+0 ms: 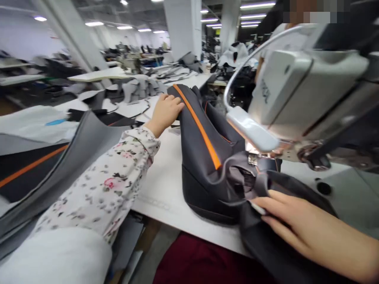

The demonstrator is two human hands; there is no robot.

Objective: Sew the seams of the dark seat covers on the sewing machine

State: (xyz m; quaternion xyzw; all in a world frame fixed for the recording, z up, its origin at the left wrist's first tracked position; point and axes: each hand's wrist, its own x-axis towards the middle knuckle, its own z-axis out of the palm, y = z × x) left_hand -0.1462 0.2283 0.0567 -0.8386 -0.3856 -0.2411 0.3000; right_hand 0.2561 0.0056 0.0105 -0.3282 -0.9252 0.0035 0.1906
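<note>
A dark grey sewn cover [198, 157] with an orange stripe lies on the white table [160, 189], partly under the head of a sewing machine [296, 90]. My left hand [167, 112], arm stretched forward, is closed on the cover's far upper end beside the stripe. At the lower right, my right hand [290, 221] grips the bunched near part of the cover between thumb and fingers, just in front of the needle area. A small pale object [258, 207] shows between its fingers; what it is I cannot make out.
Grey and black pieces [97, 134], one with an orange stripe, are heaped at the left. A lamp [253, 128] on a bendable arm hangs beside the machine head. More cut pieces [142, 88] lie on tables behind. A person stands behind the machine.
</note>
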